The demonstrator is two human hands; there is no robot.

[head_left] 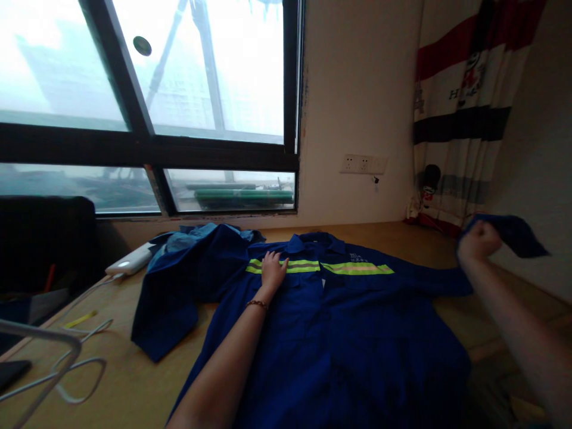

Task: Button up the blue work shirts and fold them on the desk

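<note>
A dark blue work jacket with a collar and yellow-green reflective strips lies front side up on the wooden table. My left hand rests flat on its chest, partly over the left strip, fingers stretched out. At the right, my right hand is raised above the table, closed on the jacket's sleeve, whose end hangs past the fist. The other sleeve is spread toward the left. Beyond it lies some lighter blue cloth, partly covered.
A white device with a cable lies at the left table edge, near a yellow strip. White cable loops and a metal bar stand in the left foreground. Behind are a window, a wall socket and a patterned curtain.
</note>
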